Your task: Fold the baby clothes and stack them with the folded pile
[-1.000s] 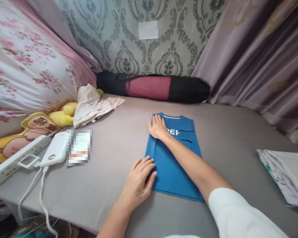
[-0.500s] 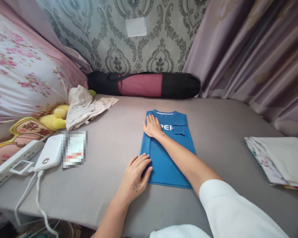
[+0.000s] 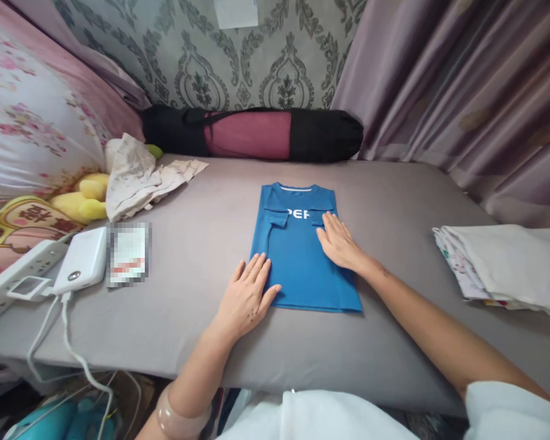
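A blue shirt (image 3: pixel 309 269) lies flat on the grey sheet (image 3: pixel 183 244), its neckline at the far end. Both sides are folded inward, and the two short sleeves point toward the middle below the white letters. My left hand (image 3: pixel 247 296) rests with fingers stretched out on the lower left edge of the shirt, its thumb reaching over the fabric. On the right side, my right hand (image 3: pixel 340 241) lies flat on the shirt close to the right sleeve, fingers extended. Neither hand grips the cloth.
Folded white cloth (image 3: pixel 508 260) is at the right. A black and maroon long bag (image 3: pixel 252 134) lies along the wall. On the left are a power strip (image 3: pixel 22 275), a white power bank (image 3: pixel 82 260) with cables, a crumpled cloth (image 3: pixel 137 180) and a yellow plush (image 3: pixel 85 198).
My right hand has moved from the shirt's upper left to its right side, uncovering the left sleeve. My left hand has flattened at the lower left edge. The view has tilted down.
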### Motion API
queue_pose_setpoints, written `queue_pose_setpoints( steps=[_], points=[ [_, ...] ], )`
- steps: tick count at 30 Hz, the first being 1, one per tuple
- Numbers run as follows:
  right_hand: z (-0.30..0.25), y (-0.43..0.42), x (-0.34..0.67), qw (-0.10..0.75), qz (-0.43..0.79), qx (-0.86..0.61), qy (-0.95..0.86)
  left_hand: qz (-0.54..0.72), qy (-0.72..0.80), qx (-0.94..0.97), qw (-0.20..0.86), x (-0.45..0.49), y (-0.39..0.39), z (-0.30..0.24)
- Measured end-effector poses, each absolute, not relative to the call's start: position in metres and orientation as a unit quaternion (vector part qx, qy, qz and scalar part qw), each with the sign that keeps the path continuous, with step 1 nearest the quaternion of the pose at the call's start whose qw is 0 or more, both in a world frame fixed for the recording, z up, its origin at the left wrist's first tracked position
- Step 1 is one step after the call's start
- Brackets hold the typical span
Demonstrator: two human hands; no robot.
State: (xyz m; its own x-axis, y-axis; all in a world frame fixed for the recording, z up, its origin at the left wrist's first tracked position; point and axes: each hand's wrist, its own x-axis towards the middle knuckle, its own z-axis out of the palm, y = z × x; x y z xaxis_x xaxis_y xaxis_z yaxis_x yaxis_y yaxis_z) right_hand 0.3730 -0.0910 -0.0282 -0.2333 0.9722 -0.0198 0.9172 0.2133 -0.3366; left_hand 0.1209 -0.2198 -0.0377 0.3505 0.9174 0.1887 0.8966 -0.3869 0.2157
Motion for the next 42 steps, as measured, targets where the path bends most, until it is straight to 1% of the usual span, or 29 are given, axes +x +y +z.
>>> queue_pose_setpoints(
  steps=[4, 8, 11, 13, 15, 16, 21, 24, 26, 28, 32, 36, 38, 42],
  points=[
    [-0.041, -0.118, 0.379, 0.065, 0.106, -0.621, -0.774, 0.083, 0.555, 0.828, 0.019, 0.124, -0.219, -0.039],
    [-0.047, -0.122, 0.374, 0.069, 0.073, -0.618, -0.779, 0.067, 0.557, 0.827, 0.034, 0.123, -0.218, -0.037],
    [-0.040, -0.122, 0.380, 0.099, 0.105, -0.613, -0.777, 0.094, 0.551, 0.827, 0.064, 0.117, -0.219, -0.031],
    [-0.030, -0.128, 0.388, 0.139, 0.108, -0.605, -0.776, 0.138, 0.551, 0.820, 0.077, 0.112, -0.221, -0.025],
    [-0.019, -0.143, 0.396, 0.171, 0.091, -0.601, -0.776, 0.184, 0.564, 0.802, 0.068, 0.110, -0.223, -0.018],
    [-0.014, -0.152, 0.399, 0.171, 0.086, -0.601, -0.776, 0.198, 0.572, 0.793, 0.060, 0.110, -0.224, -0.016],
    [0.003, -0.194, 0.395, 0.064, 0.124, -0.625, -0.768, 0.175, 0.616, 0.765, 0.070, 0.123, -0.223, -0.012],
    [0.006, -0.199, 0.387, 0.012, 0.108, -0.636, -0.764, 0.152, 0.655, 0.736, 0.084, 0.132, -0.220, -0.012],
    [0.007, -0.197, 0.384, -0.012, 0.096, -0.637, -0.765, 0.129, 0.674, 0.721, 0.091, 0.135, -0.218, -0.010],
    [0.008, -0.193, 0.384, -0.017, 0.097, -0.632, -0.769, 0.106, 0.686, 0.715, 0.088, 0.136, -0.217, -0.007],
    [0.011, -0.187, 0.390, 0.027, 0.167, -0.628, -0.759, 0.105, 0.690, 0.710, 0.098, 0.135, -0.213, -0.002],
    [0.014, -0.185, 0.398, 0.078, 0.224, -0.623, -0.745, 0.136, 0.680, 0.701, 0.168, 0.128, -0.209, 0.003],
    [0.014, -0.184, 0.402, 0.092, 0.216, -0.618, -0.750, 0.145, 0.659, 0.718, 0.169, 0.123, -0.205, 0.002],
    [0.000, -0.184, 0.404, 0.138, 0.109, -0.604, -0.777, 0.187, 0.593, 0.779, 0.079, 0.116, -0.198, -0.013]
  ],
)
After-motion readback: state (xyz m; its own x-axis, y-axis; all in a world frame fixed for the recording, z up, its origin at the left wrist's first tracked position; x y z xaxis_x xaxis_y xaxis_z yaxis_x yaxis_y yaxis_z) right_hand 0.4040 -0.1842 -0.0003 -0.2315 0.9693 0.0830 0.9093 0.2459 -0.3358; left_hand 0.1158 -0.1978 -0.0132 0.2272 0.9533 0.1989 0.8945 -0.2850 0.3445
